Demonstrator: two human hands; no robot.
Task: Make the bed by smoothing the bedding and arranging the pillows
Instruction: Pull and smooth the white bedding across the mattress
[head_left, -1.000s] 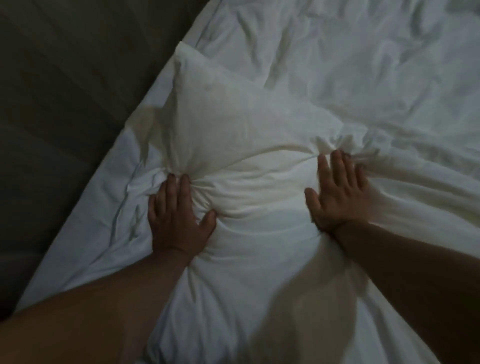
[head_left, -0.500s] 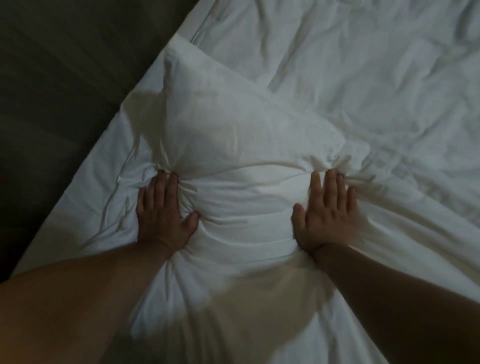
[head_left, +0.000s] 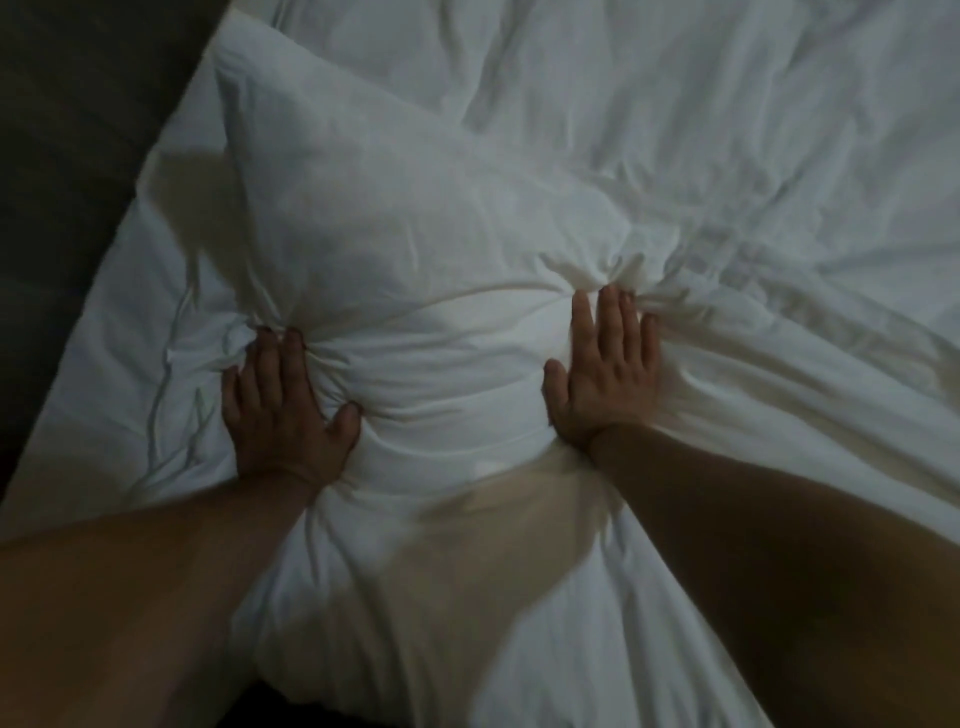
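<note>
A white pillow (head_left: 415, 249) lies at an angle on the white bedding (head_left: 727, 130), one corner pointing to the upper left. My left hand (head_left: 280, 410) presses flat against the pillow's left side, fingers straight, thumb spread toward the middle. On the pillow's right side my right hand (head_left: 605, 374) presses down flat, fingers together and pointing away from me. The pillow bulges between the two hands. Both forearms reach in from the bottom of the view and cover the pillow's near part.
The wrinkled white sheet (head_left: 119, 364) runs to the bed's left edge, beyond which lies a dark surface (head_left: 67, 130). Creased bedding fills the whole right and top of the view. The room is dim.
Both hands stay pressed on the pillow's sides and have slid a little toward me. The view has shifted, so the pillow sits slightly lower and the dark area on the left is narrower.
</note>
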